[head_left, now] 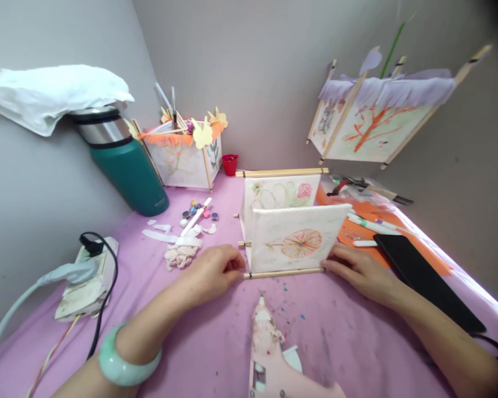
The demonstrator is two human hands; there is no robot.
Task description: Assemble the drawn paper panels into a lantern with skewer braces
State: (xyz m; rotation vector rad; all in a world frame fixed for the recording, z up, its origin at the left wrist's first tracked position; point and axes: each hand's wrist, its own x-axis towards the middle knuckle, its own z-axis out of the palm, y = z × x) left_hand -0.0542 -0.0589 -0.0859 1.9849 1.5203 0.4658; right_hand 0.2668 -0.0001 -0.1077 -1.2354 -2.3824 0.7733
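Note:
A box of thin wooden sticks and painted white panels [269, 226], like a small lantern, rests on the purple tablecloth in front of me. Its near panel bears an orange round flower; a pink flower shows on the panel behind. My left hand [216, 272], a green bangle on its wrist, has its fingers curled at the lower left corner, on the stick end. At the lower right corner, my right hand [357, 271] pinches the other end of the bottom stick. A pink hot glue gun [269, 348] lies just in front, its nozzle towards the box.
A teal bottle [128, 174], a finished-looking box of sticks [174, 163] and a red bucket [229, 165] stand behind. Left lies a power strip [87, 282] with cords. Markers [373, 225] and a black phone-like slab [427, 282] lie right. Another fringed box [373, 124] hangs above.

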